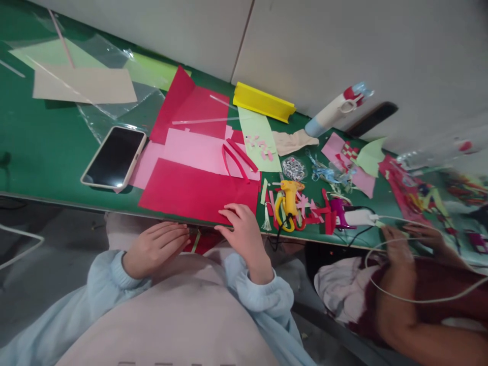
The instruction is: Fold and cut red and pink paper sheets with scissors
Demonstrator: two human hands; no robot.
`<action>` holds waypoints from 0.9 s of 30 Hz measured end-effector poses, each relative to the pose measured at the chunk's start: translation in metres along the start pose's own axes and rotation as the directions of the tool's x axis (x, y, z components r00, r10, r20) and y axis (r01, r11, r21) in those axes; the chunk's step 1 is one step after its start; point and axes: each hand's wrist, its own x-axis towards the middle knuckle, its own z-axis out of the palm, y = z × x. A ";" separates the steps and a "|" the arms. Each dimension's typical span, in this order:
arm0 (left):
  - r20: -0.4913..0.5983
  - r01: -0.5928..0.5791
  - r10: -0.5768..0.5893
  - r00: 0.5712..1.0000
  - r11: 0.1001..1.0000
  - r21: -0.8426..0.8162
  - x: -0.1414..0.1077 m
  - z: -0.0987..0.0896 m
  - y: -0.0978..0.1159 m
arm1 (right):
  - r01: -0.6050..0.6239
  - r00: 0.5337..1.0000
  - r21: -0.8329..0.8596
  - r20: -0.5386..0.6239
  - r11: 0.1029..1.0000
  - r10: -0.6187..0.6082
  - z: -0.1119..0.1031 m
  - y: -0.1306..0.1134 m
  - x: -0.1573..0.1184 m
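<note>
Just off the table's front edge is my left hand point(157, 249), palm down with its fingers stretched out side by side and nothing visible in it. My right hand point(244, 231) is at the front edge of a red sheet point(194, 190), thumb and fingers apart; I cannot tell whether the fingertips touch the sheet. Behind that sheet lie a pink sheet point(194, 147) and a folded red sheet point(206, 109). Narrow red strips point(240, 157) rest on the pink sheet. To the right of my right hand are a yellow glue gun point(291, 195) and yellow-handled scissors point(281, 216).
A phone point(114, 157) lies at the left, near plastic film and a beige sheet point(84, 85). Farther back stand a yellow folded piece point(263, 101) and a bottle point(335, 109). A co-worker's hands point(400, 244) and a white cable point(412, 300) are at the right.
</note>
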 end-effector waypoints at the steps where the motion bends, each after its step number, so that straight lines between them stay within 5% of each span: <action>1: 0.003 -0.001 0.001 1.000 1.000 0.003 -0.001 -0.001 0.001 | 0.000 1.000 0.005 -0.004 1.000 0.000 0.000 0.000 0.000; 9: -0.001 -0.025 0.025 1.000 0.999 -0.038 -0.002 0.000 0.006 | 0.000 0.997 0.131 -0.080 0.991 0.010 -0.025 0.008 -0.014; 16: 0.011 -0.069 0.070 0.997 0.994 -0.089 -0.001 0.006 0.005 | -0.124 0.982 0.031 -0.139 0.992 0.127 -0.056 0.038 -0.051; 27: 0.022 -0.097 0.100 0.995 0.989 -0.115 0.005 0.010 0.007 | -0.120 0.988 -0.019 -0.100 0.993 0.118 -0.035 0.035 -0.055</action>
